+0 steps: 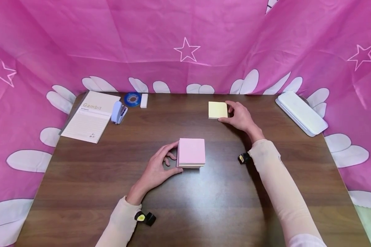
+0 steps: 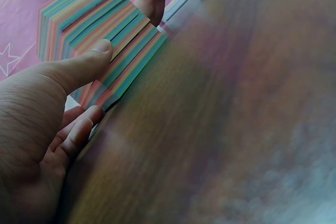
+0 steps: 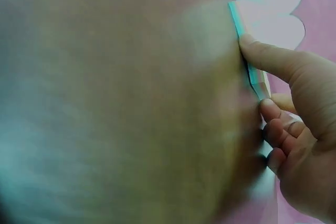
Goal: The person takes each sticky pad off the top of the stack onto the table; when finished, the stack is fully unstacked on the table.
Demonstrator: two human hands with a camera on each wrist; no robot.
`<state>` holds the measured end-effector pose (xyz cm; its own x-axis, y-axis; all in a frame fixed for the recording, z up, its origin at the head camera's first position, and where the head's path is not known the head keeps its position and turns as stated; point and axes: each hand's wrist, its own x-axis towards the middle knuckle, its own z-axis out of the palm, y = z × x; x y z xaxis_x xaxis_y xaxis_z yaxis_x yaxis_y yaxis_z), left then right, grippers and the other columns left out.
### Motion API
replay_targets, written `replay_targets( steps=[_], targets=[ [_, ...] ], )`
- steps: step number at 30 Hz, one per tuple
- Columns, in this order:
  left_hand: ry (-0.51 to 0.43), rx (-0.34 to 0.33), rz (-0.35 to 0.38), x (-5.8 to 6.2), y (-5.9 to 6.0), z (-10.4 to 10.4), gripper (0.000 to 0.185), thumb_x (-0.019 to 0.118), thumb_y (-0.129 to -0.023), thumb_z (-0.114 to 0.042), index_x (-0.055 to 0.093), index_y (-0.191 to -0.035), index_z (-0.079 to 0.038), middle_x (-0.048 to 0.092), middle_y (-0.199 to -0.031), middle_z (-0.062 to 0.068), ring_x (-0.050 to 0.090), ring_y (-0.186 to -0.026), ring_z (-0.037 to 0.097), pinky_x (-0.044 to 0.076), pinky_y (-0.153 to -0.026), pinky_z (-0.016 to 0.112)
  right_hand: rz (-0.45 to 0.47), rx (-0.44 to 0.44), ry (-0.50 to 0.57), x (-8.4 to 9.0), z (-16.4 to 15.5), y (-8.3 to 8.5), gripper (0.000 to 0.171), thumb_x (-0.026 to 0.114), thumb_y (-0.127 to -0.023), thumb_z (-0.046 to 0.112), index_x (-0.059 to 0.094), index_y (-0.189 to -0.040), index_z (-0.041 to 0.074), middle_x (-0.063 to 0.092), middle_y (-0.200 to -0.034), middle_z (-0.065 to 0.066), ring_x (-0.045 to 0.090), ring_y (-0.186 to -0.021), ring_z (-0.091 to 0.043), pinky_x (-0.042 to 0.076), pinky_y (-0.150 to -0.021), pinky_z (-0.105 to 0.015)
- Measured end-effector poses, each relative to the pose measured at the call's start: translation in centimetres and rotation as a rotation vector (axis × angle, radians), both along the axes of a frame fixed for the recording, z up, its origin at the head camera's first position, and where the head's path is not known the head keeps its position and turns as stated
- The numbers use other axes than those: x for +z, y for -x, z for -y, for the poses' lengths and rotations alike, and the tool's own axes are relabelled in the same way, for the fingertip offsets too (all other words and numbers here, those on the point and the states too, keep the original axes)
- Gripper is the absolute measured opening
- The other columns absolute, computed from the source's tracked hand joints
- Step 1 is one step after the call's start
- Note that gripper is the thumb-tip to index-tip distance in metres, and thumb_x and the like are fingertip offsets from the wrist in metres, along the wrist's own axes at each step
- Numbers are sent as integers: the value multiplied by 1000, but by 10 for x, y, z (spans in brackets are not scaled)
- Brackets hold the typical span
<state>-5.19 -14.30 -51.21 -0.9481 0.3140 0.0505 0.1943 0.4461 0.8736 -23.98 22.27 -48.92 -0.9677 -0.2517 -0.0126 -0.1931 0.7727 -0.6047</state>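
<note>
From the head view, the left hand (image 1: 156,169) grips the pink paper block (image 1: 191,152) from its left side, while the right hand (image 1: 239,116) pinches the yellow notepad (image 1: 217,110), farther out on the worktop (image 1: 204,199).

The left wrist view shows the thumb pressing the block's striped edge.

The right wrist view shows fingers (image 3: 273,111) clasping the notepad's right edge.

"Gambit" on notepad (image 1: 91,116) (cover, top)

Table (image 1: 222,206) (dark wood) bears pads (image 1: 191,152), notebook (image 1: 91,116)
</note>
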Motion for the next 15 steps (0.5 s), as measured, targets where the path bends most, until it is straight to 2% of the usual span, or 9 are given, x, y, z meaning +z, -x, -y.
replay_targets(
  steps=[6,11,15],
  targets=[
    [-11,2,6,0,0,0,96,100,-85,-18,50,-167,-27,60,-149,0,67,-111,16,54,-83,28,-17,-26,4,-2,-7,9,88,95,-89,27,52,-160,-3,58,-117,-23,53,-106,-37,45,-98,-52],
    [-8,2,-2,0,0,0,96,100,-85,-17,50,-166,-27,60,-149,0,66,-110,16,53,-83,28,-31,-32,5,-4,-6,8,89,95,-90,29,51,-161,-2,58,-117,-22,53,-105,-37,45,-95,-51],
    [-2,0,-2,-1,1,-1,95,100,-85,-17,50,-166,-28,61,-147,-1,67,-109,16,53,-83,28,-39,-23,9,-4,-8,5,94,93,-92,28,44,-166,-4,58,-118,-23,53,-107,-37,45,-97,-52]
  ],
)
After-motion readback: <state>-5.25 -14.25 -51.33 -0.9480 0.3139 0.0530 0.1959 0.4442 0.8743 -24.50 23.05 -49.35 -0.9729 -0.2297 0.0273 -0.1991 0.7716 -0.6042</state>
